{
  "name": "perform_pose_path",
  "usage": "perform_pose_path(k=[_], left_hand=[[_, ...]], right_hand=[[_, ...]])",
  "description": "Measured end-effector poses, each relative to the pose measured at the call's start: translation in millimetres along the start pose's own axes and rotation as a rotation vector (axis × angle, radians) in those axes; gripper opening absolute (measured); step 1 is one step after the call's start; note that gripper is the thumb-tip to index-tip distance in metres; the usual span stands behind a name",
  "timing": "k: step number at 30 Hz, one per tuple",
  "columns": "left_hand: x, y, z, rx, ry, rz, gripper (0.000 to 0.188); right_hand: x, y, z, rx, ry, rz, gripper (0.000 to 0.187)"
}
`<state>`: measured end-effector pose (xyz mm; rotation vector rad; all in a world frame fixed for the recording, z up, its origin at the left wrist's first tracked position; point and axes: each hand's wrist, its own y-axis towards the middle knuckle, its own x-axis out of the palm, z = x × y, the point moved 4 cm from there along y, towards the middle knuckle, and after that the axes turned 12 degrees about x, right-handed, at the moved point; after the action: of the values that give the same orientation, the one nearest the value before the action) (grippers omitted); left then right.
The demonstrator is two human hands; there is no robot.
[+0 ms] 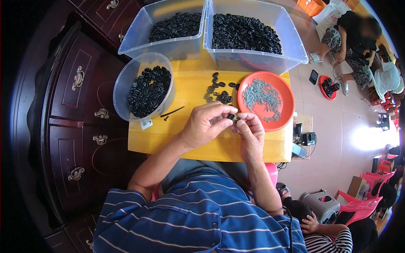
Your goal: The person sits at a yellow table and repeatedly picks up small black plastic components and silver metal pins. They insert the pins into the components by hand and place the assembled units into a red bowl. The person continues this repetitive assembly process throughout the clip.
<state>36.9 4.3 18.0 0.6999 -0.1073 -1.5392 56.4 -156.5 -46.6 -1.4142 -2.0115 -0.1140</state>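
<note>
Left hand [204,126]: its thumb and forefinger were closed on a small glossy black plastic part [231,116]; its other fingers were mostly hidden.
Right hand [252,137]: its thumb and forefinger pinched the part from the other side; whether a second piece sat there could not be told.
Black part: it was held above the tabletop, just beside the dish's lower left rim.
Grip: so small a piece seemed best pinched at the very tips, one hand steadying while the other made fine adjustments.
Height: keeping low over the board looked wise, so that a slip would end on yellow rather than past the near edge.
Orange-red round plastic dish [288,90]: it stood at the right edge, heaped with thin silvery metal pieces [260,98].
Loose black oval pieces [223,97]: they lay scattered left of the dish.
Clear round plastic tub [121,93]: it stood at the left edge, filled partly with black pieces, a thin black stick [172,111] near it.
Yellow tabletop [156,141]: two clear rectangular plastic bins [257,63] of black pieces lined its far edge.
Room: a dark red-brown wooden cabinet [63,147] rose at left; pale tiled floor [329,143], pink plastic chairs [360,206] and other people [353,36] showed at right.
</note>
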Motion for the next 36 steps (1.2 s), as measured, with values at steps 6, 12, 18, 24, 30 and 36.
perform_pose_path(k=[6,12,18,24,30,36], left_hand=[[0.9,-1.0,-0.6,-0.010,0.001,-0.009,0.029],[1.4,2.2,0.4,0.034,-0.007,-0.059,0.029],[-1.9,4.1,-3.9,0.097,0.006,-0.109,0.029],[-4.1,5.4,-5.2,0.076,0.035,-0.244,0.037],[4.6,5.4,13.7,0.191,0.420,-0.104,0.056],[13.9,2.3,12.5,0.263,0.569,-0.081,0.044]], right_hand=[[0.3,-0.5,0.9,-0.021,-0.066,-0.025,0.017],[0.6,-0.2,3.1,-0.033,-0.085,-0.040,0.018],[0.2,0.7,3.9,0.034,-0.125,-0.047,0.016],[-3.9,4.6,9.5,0.138,-0.090,-0.105,0.016],[2.7,5.4,8.0,0.175,0.037,-0.042,0.013],[-6.0,6.8,13.8,0.192,0.050,-0.028,0.013]])
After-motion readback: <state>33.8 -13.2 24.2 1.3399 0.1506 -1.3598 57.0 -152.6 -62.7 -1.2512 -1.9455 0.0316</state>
